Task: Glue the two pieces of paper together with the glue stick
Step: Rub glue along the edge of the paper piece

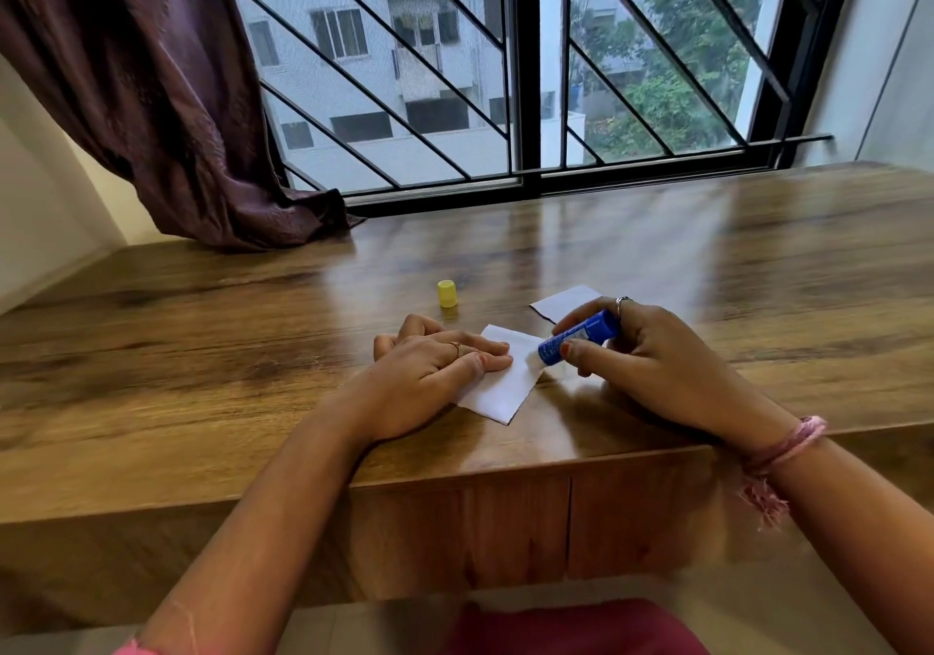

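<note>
Blue glue stick (pixel 577 338) in right hand's (pixel 652 356) grip.

far edge: a black-barred window (pixel 525 73) stands along the wooden worktop (pixel 707 260), closing that side.
far left corner: a draped purple curtain (pixel 167 98) rests on the worktop.
middle: a small yellow plastic cap (pixel 447 293) stands upright, just beyond the left hand (pixel 429 376).
near edge: both forearms cross it.
left end, right end: bare wood, open to reach.
</note>
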